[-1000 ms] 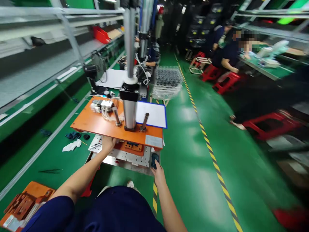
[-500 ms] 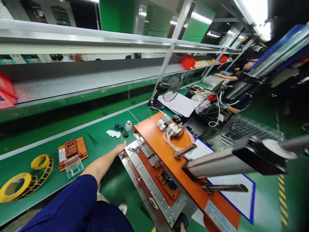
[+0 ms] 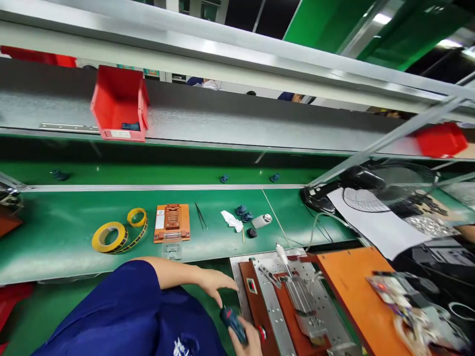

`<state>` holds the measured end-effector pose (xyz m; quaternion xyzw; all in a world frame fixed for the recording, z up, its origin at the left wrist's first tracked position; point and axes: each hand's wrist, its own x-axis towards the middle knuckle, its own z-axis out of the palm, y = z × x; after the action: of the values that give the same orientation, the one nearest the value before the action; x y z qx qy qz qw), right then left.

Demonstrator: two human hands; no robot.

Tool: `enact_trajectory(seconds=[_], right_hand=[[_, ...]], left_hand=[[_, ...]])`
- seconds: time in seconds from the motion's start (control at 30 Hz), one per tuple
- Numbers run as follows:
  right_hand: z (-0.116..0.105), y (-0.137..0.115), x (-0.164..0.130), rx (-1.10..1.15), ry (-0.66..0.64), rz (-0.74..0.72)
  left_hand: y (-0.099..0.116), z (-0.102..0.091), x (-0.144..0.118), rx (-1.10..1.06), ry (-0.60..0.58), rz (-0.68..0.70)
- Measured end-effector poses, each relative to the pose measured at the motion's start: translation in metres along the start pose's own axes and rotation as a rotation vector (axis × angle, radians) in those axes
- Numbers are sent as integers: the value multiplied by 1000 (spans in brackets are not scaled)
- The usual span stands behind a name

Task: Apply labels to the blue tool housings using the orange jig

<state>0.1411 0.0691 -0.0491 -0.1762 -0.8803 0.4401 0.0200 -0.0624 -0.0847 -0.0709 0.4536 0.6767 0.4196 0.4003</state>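
My left hand [image 3: 215, 285] hangs with fingers apart and nothing in it, just left of the press fixture's perforated metal base plate [image 3: 272, 316]. At the bottom edge, my right hand [image 3: 248, 342] grips a small dark blue part [image 3: 232, 319] close to the plate's near left corner. A brown insert with a red button [image 3: 262, 333] lies on the plate. The fixture's orange top plate [image 3: 352, 291] carries blurred valves and tubes at the right.
On the green bench lie a yellow tape roll [image 3: 111, 236], an orange jig [image 3: 172, 222], tweezers [image 3: 201, 216], a white tissue [image 3: 232, 219], blue parts [image 3: 244, 212] and a white bottle [image 3: 261, 221]. A red bin [image 3: 118, 104] hangs above. A black fan [image 3: 371, 185] stands at the right.
The view has swung left to face the bench. My left hand drew back from the plate's far corner toward me. My right hand still holds the dark part near the plate's edge.
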Motion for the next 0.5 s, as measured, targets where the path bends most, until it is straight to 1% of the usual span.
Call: enact_trajectory(seconds=[0.03, 0.07, 0.1, 0.17, 0.23, 0.27, 0.33, 0.4, 0.5], right_hand=[[10, -12, 19, -13, -11, -50], [20, -26, 40, -28, -29, -107], [31, -43, 61, -42, -55, -169], [52, -78, 101, -69, -127, -282], [73, -111, 133, -58, -183, -367], [83, -125, 145, -41, -188, -386], [101, -144, 161, -17, -177, -379], [115, -150, 170, -22, -197, -338], [130, -141, 173, -63, -322, -288]], left_hand=[[0, -10, -12, 30, -49, 68], [0, -22, -23, 63, -63, 97], [-1, -37, -35, 91, -39, 84], [-5, -69, -58, 105, 91, -11], [-17, -104, -84, 86, 247, -104], [-27, -123, -98, 75, 329, -155], [-51, -163, -129, 61, 536, -288], [-81, -208, -164, 54, 798, -460], [-128, -279, -222, 34, 1159, -709]])
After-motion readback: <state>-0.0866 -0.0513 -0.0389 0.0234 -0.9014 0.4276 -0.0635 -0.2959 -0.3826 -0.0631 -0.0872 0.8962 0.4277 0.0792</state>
